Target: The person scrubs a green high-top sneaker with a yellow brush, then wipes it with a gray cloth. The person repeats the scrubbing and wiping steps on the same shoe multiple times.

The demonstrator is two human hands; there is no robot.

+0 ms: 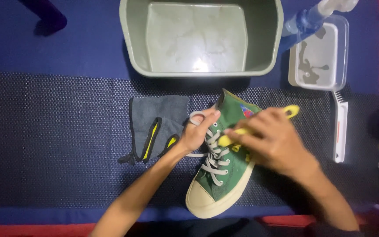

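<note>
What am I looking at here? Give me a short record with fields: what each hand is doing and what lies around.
Left hand: holds the green high-top shoe at its laces, one lace looped over a finger.
Right hand: grips a yellow brush laid against the shoe's side.
Shoe: lies on a dark mat, toe toward the person.
Left of the shoe: grey cloth with yellow trim.
Behind: grey basin, wet inside.
Right side: clear tray, spray bottle, white brush.
</note>
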